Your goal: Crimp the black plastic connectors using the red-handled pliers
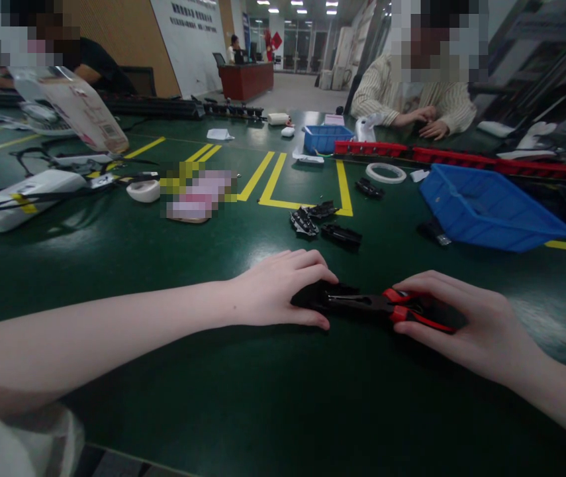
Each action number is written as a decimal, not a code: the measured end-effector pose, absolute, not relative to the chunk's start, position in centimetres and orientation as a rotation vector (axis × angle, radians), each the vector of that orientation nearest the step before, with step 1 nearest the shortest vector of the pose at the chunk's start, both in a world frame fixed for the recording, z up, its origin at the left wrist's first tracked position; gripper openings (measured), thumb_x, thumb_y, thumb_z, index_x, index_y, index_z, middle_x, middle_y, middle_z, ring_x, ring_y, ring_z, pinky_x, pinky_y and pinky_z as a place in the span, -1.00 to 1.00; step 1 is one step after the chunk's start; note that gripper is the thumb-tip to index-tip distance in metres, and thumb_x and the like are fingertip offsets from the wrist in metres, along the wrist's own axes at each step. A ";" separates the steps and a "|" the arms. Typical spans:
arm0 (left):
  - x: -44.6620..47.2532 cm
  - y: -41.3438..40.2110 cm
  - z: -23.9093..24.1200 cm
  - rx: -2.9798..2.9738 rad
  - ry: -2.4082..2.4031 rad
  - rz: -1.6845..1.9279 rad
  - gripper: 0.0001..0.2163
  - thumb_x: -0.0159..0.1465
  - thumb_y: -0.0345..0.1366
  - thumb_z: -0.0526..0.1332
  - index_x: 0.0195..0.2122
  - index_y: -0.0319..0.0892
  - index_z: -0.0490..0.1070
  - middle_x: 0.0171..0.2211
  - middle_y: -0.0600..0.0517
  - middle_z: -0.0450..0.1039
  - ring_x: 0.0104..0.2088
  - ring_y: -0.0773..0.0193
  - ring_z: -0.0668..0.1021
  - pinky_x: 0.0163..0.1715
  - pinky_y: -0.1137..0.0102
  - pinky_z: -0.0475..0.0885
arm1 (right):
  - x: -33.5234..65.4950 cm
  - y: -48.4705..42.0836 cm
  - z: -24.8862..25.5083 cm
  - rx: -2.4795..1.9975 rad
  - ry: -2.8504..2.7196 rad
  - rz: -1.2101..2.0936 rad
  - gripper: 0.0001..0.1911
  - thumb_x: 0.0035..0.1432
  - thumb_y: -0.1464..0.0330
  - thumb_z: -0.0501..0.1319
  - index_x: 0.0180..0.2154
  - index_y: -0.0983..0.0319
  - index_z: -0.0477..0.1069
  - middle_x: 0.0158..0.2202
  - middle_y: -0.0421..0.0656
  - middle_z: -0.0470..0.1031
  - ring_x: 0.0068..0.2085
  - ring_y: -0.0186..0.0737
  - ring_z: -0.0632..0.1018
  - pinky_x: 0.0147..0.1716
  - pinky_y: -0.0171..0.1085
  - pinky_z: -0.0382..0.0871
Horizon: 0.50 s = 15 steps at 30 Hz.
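Observation:
My left hand [277,288] rests on the green table [263,397] with its fingers curled over a small black plastic part [320,295]. My right hand [461,321] is wrapped round the red-and-black handles of a pair of pliers [392,308]. The pliers' dark jaws point left and meet the black part under my left fingers. Three more black plastic parts [325,225] lie just beyond my hands, near a yellow floor-style line.
A blue bin [491,209] stands at the right, a smaller blue bin [325,138] farther back. A white tape ring [385,173], a red rail [461,159] and white devices with cables [19,199] lie around. Two people sit across the table.

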State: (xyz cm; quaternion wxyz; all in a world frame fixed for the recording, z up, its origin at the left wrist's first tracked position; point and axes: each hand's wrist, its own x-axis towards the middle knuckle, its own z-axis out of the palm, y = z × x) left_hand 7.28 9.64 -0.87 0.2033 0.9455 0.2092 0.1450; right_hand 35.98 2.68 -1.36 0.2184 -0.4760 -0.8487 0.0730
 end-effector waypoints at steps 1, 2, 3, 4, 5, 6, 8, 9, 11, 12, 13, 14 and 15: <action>7.2 9.7 -0.8 2.618 0.574 0.400 -0.53 0.17 -0.10 0.33 0.03 -0.20 0.32 -0.06 -0.07 0.37 -0.10 0.14 0.45 -0.15 0.29 0.37 | 36.0 2.7 -1.4 -1.314 -2.353 0.197 -0.67 0.11 0.12 0.25 -0.13 0.12 0.39 -0.21 -0.11 0.52 -0.26 -0.11 0.56 -0.38 -0.18 0.49; 7.2 9.7 -0.8 2.596 0.565 0.396 -0.55 0.19 -0.13 0.31 0.04 -0.20 0.31 -0.05 -0.08 0.37 -0.09 0.14 0.44 -0.14 0.29 0.38 | 36.1 2.6 -1.4 -1.303 -2.361 0.190 -0.67 0.11 0.12 0.25 -0.13 0.12 0.39 -0.20 -0.11 0.52 -0.25 -0.11 0.56 -0.37 -0.18 0.49; 7.1 9.7 -0.7 2.572 0.554 0.390 -0.58 0.20 -0.17 0.30 0.04 -0.20 0.31 -0.05 -0.08 0.36 -0.09 0.15 0.44 -0.13 0.29 0.38 | 36.1 2.6 -1.5 -1.294 -2.368 0.182 -0.67 0.11 0.12 0.26 -0.13 0.12 0.39 -0.20 -0.11 0.52 -0.25 -0.11 0.56 -0.37 -0.18 0.50; 7.1 9.8 -0.7 2.552 0.545 0.384 -0.60 0.21 -0.20 0.28 0.04 -0.21 0.31 -0.05 -0.08 0.36 -0.09 0.16 0.44 -0.12 0.30 0.38 | 36.1 2.6 -1.5 -1.289 -2.371 0.172 -0.67 0.11 0.12 0.26 -0.12 0.12 0.38 -0.20 -0.11 0.51 -0.25 -0.11 0.56 -0.37 -0.18 0.50; 7.0 9.9 -0.6 2.537 0.535 0.380 -0.61 0.21 -0.23 0.28 0.04 -0.22 0.30 -0.05 -0.08 0.35 -0.09 0.17 0.43 -0.12 0.31 0.38 | 36.1 2.7 -1.6 -1.286 -2.373 0.164 -0.67 0.11 0.12 0.25 -0.13 0.12 0.38 -0.20 -0.11 0.51 -0.25 -0.11 0.56 -0.37 -0.18 0.50; 6.9 10.0 -0.6 2.522 0.524 0.377 -0.61 0.21 -0.24 0.27 0.04 -0.23 0.29 -0.05 -0.09 0.34 -0.08 0.17 0.43 -0.11 0.31 0.39 | 36.0 2.7 -1.6 -1.283 -2.372 0.156 -0.68 0.11 0.12 0.25 -0.13 0.12 0.38 -0.21 -0.11 0.51 -0.25 -0.11 0.56 -0.37 -0.18 0.49; 6.8 10.2 -0.5 2.492 0.503 0.368 -0.58 0.21 -0.25 0.27 0.07 -0.24 0.26 -0.03 -0.10 0.33 -0.08 0.19 0.43 -0.11 0.33 0.40 | 36.0 2.7 -1.6 -1.286 -2.368 0.151 -0.68 0.12 0.11 0.25 -0.14 0.12 0.38 -0.21 -0.11 0.51 -0.25 -0.11 0.56 -0.38 -0.17 0.49; 6.7 10.3 -0.5 2.482 0.495 0.361 -0.57 0.21 -0.26 0.27 0.07 -0.24 0.25 -0.02 -0.10 0.33 -0.08 0.19 0.43 -0.10 0.33 0.40 | 35.9 2.8 -1.6 -1.289 -2.364 0.154 -0.68 0.12 0.11 0.24 -0.14 0.12 0.38 -0.22 -0.11 0.51 -0.26 -0.11 0.56 -0.39 -0.17 0.48; 6.6 10.5 -0.5 2.485 0.476 0.338 -0.61 0.22 -0.26 0.25 0.05 -0.23 0.27 -0.03 -0.10 0.33 -0.08 0.18 0.43 -0.09 0.32 0.39 | 35.8 2.8 -1.6 -1.292 -2.357 0.163 -0.68 0.11 0.11 0.25 -0.15 0.12 0.38 -0.22 -0.12 0.52 -0.26 -0.10 0.56 -0.39 -0.16 0.48; 6.6 10.5 -0.5 2.498 0.466 0.323 -0.64 0.23 -0.26 0.24 0.03 -0.23 0.29 -0.05 -0.10 0.34 -0.08 0.18 0.43 -0.08 0.31 0.39 | 35.8 2.8 -1.5 -1.294 -2.352 0.166 -0.68 0.11 0.11 0.25 -0.15 0.12 0.39 -0.22 -0.12 0.52 -0.27 -0.10 0.56 -0.39 -0.16 0.48; 6.6 10.6 -0.4 2.511 0.457 0.315 -0.68 0.25 -0.26 0.23 0.00 -0.23 0.31 -0.07 -0.10 0.35 -0.08 0.17 0.43 -0.08 0.31 0.38 | 35.7 2.8 -1.5 -1.295 -2.350 0.168 -0.68 0.10 0.11 0.25 -0.15 0.12 0.39 -0.22 -0.12 0.52 -0.27 -0.10 0.56 -0.39 -0.16 0.48; 6.6 10.6 -0.5 2.517 0.457 0.308 -0.70 0.26 -0.25 0.22 -0.01 -0.23 0.33 -0.08 -0.09 0.35 -0.09 0.18 0.43 -0.08 0.31 0.38 | 35.7 2.8 -1.5 -1.297 -2.348 0.170 -0.68 0.10 0.11 0.25 -0.15 0.12 0.39 -0.23 -0.12 0.52 -0.27 -0.10 0.56 -0.38 -0.16 0.48; 6.6 10.7 -0.5 2.510 0.462 0.304 -0.70 0.26 -0.25 0.22 -0.01 -0.23 0.34 -0.09 -0.08 0.36 -0.10 0.18 0.43 -0.10 0.31 0.38 | 35.7 2.8 -1.5 -1.298 -2.348 0.174 -0.68 0.10 0.11 0.25 -0.15 0.12 0.39 -0.23 -0.12 0.52 -0.27 -0.10 0.56 -0.39 -0.16 0.48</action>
